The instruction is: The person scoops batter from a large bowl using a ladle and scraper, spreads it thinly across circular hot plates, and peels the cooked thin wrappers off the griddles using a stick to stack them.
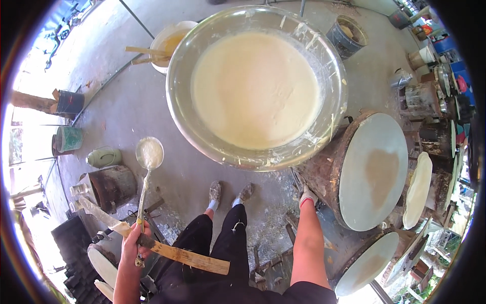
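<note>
My left hand (132, 242) is closed around the handle of a metal ladle (150, 153), whose bowl is coated with pale batter. Crossing the ladle handle in the same grip is a long flat wooden stick (192, 258), its far-left end smeared white. My right hand (307, 196), in a whitish glove, reaches to the side of a rusty round stove (324, 164). Its fingers look closed at a thin dark piece there, too small to make out. A wide metal basin (178, 109) of cream-coloured batter (253, 91) stands ahead of me.
The stove's round griddle (374, 169) has a brownish patch. A thin pale round sheet (418, 190) leans right of it; another griddle (368, 263) is nearer. Behind the basin are a white bucket (161, 43) with wooden sticks and a dark bucket (348, 36). A rusty stove (111, 187) stands left.
</note>
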A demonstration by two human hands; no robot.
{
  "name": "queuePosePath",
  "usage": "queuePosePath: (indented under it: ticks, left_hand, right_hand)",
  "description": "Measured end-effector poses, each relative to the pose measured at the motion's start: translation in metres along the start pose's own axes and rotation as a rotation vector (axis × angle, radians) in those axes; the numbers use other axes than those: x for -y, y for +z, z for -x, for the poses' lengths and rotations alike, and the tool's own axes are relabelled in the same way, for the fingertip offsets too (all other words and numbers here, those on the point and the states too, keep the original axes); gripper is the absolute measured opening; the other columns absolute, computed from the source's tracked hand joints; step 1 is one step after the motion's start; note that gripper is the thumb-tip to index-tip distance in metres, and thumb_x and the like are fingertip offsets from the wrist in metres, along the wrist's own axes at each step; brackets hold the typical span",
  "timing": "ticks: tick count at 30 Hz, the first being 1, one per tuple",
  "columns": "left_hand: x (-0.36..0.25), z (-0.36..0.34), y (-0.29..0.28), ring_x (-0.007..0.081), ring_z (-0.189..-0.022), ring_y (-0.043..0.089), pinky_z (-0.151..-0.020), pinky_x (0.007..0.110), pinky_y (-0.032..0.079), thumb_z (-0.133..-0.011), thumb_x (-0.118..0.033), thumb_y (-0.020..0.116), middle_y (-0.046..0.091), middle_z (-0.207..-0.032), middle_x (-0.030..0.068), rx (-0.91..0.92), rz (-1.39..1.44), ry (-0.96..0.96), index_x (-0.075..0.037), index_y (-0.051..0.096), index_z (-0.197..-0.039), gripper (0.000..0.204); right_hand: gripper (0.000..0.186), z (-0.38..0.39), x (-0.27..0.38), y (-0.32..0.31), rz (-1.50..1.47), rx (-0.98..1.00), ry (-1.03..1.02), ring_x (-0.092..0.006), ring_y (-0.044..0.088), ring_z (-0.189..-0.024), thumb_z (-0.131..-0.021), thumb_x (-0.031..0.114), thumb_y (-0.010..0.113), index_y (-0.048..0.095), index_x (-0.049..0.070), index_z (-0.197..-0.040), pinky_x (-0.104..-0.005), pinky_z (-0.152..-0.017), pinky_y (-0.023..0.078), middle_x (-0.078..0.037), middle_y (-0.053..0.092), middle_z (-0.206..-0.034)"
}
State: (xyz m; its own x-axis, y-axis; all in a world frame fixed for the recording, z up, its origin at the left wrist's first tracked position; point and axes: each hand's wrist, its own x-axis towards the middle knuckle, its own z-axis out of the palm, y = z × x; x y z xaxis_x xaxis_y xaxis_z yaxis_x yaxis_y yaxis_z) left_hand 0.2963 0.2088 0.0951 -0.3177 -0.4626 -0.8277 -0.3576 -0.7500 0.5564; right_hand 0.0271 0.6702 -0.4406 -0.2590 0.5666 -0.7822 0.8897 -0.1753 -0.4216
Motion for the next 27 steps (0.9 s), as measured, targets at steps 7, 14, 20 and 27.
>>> queuePosePath:
  ticks: [7,14,20,27]
  left_hand:
    - [0.0,-0.002,0.023,0.0061,-0.037,0.036,-0.031,0.021,0.03,-0.097,-0.026,0.05,0.054,-0.073,0.0024,0.129,0.01,-0.008,-0.004,0.052,-0.105,0.023]
    - [-0.007,0.038,0.048,0.0083,-0.039,0.038,-0.034,0.024,0.031,-0.095,-0.024,0.054,0.057,-0.074,0.0019,0.149,0.026,-0.036,-0.005,0.054,-0.102,0.02]
    - [-0.008,0.028,0.114,0.0092,-0.04,0.041,-0.035,0.024,0.031,-0.094,-0.026,0.057,0.049,-0.062,0.0017,0.326,-0.259,0.074,-0.006,0.054,-0.095,0.02]
    - [-0.026,-0.003,0.164,0.0089,-0.043,0.04,-0.037,0.024,0.031,-0.097,-0.035,0.053,0.048,-0.067,0.0018,0.622,-0.335,0.049,-0.006,0.049,-0.091,0.03]
  right_hand:
    - [0.043,-0.032,0.044,-0.057,0.006,-0.026,-0.456,-0.0168,0.05,-0.078,-0.072,0.027,0.081,0.054,0.006,-0.098,-0.0312,-0.069,0.039,-0.004,0.055,-0.095]
    - [0.023,0.343,0.09,-0.071,0.426,0.945,-0.109,-0.0107,0.057,-0.058,-0.082,0.03,0.067,0.068,0.008,-0.088,-0.0273,-0.052,0.045,-0.002,0.064,-0.074]
    - [0.054,0.537,0.136,-0.094,0.558,1.505,-0.594,-0.0196,0.065,-0.079,-0.085,0.038,0.064,0.052,0.011,-0.13,-0.0315,-0.07,0.05,-0.009,0.067,-0.098]
    - [0.056,0.599,0.142,-0.1,0.621,1.159,-0.964,-0.0279,0.06,-0.111,-0.088,0.032,0.059,0.045,0.009,-0.137,-0.033,-0.092,0.045,-0.019,0.064,-0.116]
